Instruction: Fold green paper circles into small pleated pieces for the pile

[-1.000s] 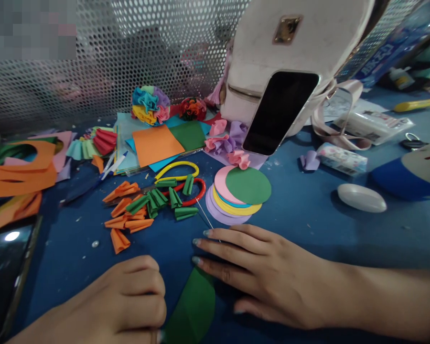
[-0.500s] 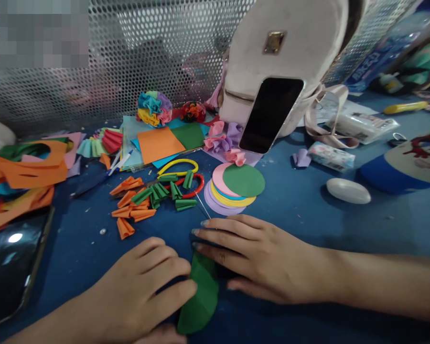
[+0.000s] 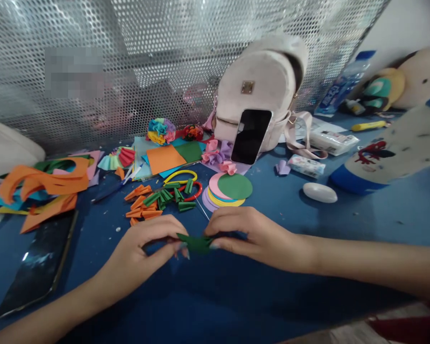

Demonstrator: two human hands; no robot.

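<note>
Between my two hands is a folded piece of green paper point(image 3: 198, 244), raised a little off the blue table. My left hand point(image 3: 148, 248) pinches its left end between thumb and fingers. The right end is in the fingertips of my right hand point(image 3: 249, 236). Just beyond my hands lie small rolled green paper pieces point(image 3: 161, 198) and orange ones point(image 3: 140, 206), beside scissors with a red and yellow handle point(image 3: 194, 192). A stack of coloured paper circles point(image 3: 236, 186), green on top, lies past my right hand. A thin needle-like rod rests near my right fingertips.
A phone point(image 3: 251, 137) leans on a white backpack point(image 3: 256, 86); another phone point(image 3: 39, 263) lies left, under orange paper scraps point(image 3: 53, 179). Finished paper flowers point(image 3: 161, 131) and square sheets point(image 3: 164, 160) sit behind. To the right are a white oval object point(image 3: 320, 192), tissue packs point(image 3: 333, 142) and a bottle point(image 3: 344, 86).
The green paper was a creased half-round shape on the table under my hands; now it is lifted and gathered narrow between both hands' fingertips. The camera view has shifted.
</note>
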